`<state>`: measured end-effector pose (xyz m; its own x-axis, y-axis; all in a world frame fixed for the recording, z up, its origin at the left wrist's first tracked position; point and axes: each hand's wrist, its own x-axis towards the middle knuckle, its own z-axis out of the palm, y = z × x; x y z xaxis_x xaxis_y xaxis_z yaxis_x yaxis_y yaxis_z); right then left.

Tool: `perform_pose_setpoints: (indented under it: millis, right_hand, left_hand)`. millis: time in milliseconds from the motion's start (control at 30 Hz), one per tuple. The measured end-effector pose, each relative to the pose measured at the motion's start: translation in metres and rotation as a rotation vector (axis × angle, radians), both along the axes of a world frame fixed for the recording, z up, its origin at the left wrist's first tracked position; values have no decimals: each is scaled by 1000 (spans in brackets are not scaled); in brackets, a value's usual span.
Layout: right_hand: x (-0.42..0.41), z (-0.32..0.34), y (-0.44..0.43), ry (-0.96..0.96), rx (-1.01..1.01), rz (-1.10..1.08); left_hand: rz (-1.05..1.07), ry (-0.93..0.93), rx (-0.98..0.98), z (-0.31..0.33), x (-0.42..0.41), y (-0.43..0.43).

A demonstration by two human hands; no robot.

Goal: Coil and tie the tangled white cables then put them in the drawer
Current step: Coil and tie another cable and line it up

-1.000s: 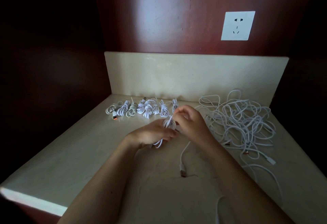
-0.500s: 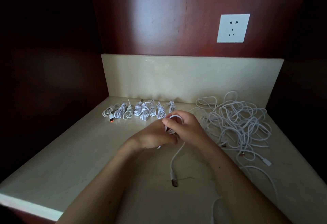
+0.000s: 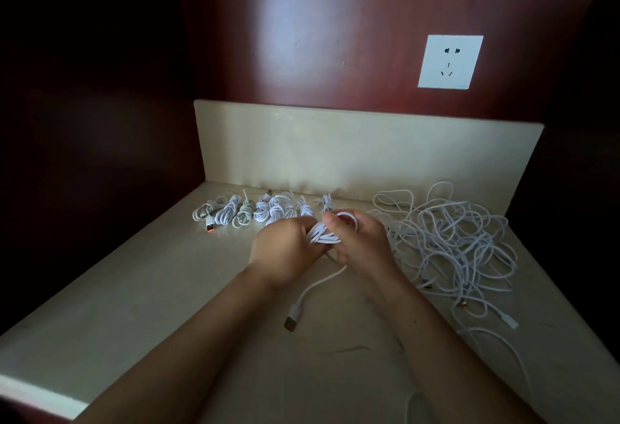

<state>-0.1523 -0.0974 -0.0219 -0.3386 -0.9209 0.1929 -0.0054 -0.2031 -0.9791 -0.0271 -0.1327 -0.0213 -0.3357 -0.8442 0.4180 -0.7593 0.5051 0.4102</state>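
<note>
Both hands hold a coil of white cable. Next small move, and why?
Probably wrap the loose tail around the middle of the coil and tuck it in. The left hand and right hand grip the coil, but the tail hangs free down to the plug, so it is not yet tied like the bundles behind.

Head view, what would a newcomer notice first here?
At the centre, the left hand and right hand grip a half-wound coil. A tangle of white cables sprawls on the right, and a row of tied bundles lines the back left. A white socket stands out high on the right.
</note>
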Motion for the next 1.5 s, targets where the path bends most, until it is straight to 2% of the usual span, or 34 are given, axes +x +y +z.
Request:
perform_pose_setpoints:
  millis: [100, 200, 233, 333, 400, 600, 667, 900, 1100, 1200, 1267, 1400, 1500]
  right_hand:
    - [2, 6, 2, -98, -3, 54]
    - [1, 10, 8, -193, 33, 107]
    - [0, 8, 8, -205, 36, 120]
    - [0, 4, 6, -197, 7, 131]
    - [2, 2, 5, -167, -15, 132]
    - [8, -2, 4, -48, -27, 76]
    - [6, -4, 2, 48, -21, 52]
    - [-2, 2, 10, 246, -62, 38]
    - [0, 4, 13, 184, -11, 74]
    - [1, 5, 13, 62, 66, 174]
    - [3, 3, 11, 51, 109, 209]
    - [13, -3, 10, 205, 76, 216]
    - [19, -7, 9, 455, 21, 265]
  left_hand:
    - [18, 146, 4, 4, 1, 3]
    - [-7, 228, 85, 1, 0, 9]
    - [-61, 298, 149, -1, 2, 9]
    - [-270, 700, 306, -9, 7, 2]
    - [-241, 831, 297, -16, 7, -6]
    - [-190, 776, 246, -23, 5, -20]
    - [-203, 777, 236, -24, 7, -22]
    - [-370, 742, 167, -14, 15, -20]
    - [-544, 776, 280, -11, 12, -14]
    - [-571, 798, 320, -9, 9, -9]
    - [-543, 853, 290, -5, 9, -8]
    - [-441, 1033, 260, -2, 14, -15]
    - [-310, 1074, 210, -4, 17, -22]
